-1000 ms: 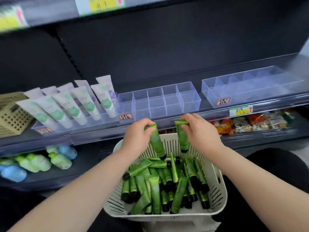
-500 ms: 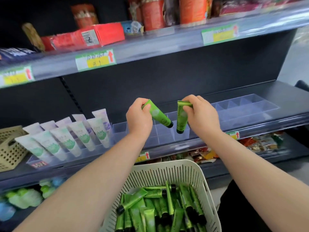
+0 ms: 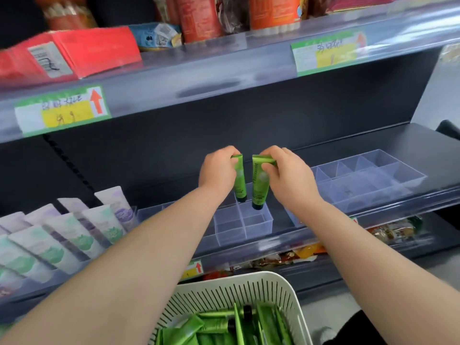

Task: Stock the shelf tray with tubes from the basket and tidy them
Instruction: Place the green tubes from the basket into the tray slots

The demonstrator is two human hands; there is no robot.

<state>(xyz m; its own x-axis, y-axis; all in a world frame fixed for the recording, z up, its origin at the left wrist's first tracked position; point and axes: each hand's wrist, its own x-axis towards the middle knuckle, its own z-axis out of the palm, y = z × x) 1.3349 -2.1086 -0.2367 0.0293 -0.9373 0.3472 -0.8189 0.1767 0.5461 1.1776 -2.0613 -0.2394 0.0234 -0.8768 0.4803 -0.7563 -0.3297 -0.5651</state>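
My left hand (image 3: 217,170) pinches the crimped top of a green tube (image 3: 239,181) that hangs upright, black cap down. My right hand (image 3: 288,174) pinches a second green tube (image 3: 258,186) the same way, right beside the first. Both tubes hang over the back right compartments of the clear divided shelf tray (image 3: 242,226), caps at or just inside its rim. The white slotted basket (image 3: 249,287) at the bottom of the view holds several more green tubes (image 3: 214,328).
White tubes with green and purple prints (image 3: 74,235) lean in a tray on the left. Another clear divided tray (image 3: 368,175) sits on the shelf to the right. Above runs a shelf with red packs (image 3: 74,53) and price labels (image 3: 62,110). Snack packets (image 3: 388,230) lie on the shelf below.
Both hands rose from the basket with one tube each and moved forward to the tray. The tubes, tilted half a second ago, now hang upright side by side over the compartments.
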